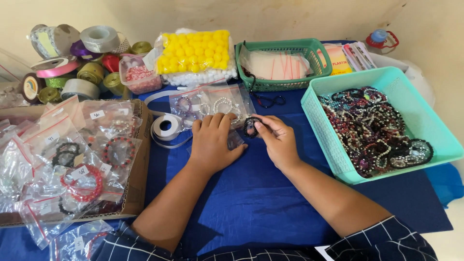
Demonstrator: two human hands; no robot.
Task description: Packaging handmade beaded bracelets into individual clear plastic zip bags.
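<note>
Surface: a table under a dark blue cloth (251, 193) stood against a pale wall; the cloth serves as landmark below.
Left hand: the left hand (211, 141) lay palm down near the cloth's middle, fingers together and slightly curled, pressing a small clear zip bag (235, 140) flat.
Right hand: the right hand (279, 140) rested just right of the left, thumb and fingertips pinched on a dark beaded bracelet (251, 126) held at the bag's upper edge.
Forearms: both came in from the cloth's near edge, in dark checked sleeves.
Right of cloth: a turquoise basket (435, 140) piled with beaded bracelets.
Far edge: a green basket (309, 48) of flat packets, a bag of yellow pom-poms (195, 50), and bagged bracelets (212, 104).
Left of cloth: a cardboard box (140, 169) of bagged bracelets, with ribbon rolls (82, 63) behind it and a white ribbon roll (166, 126) near the left hand.
</note>
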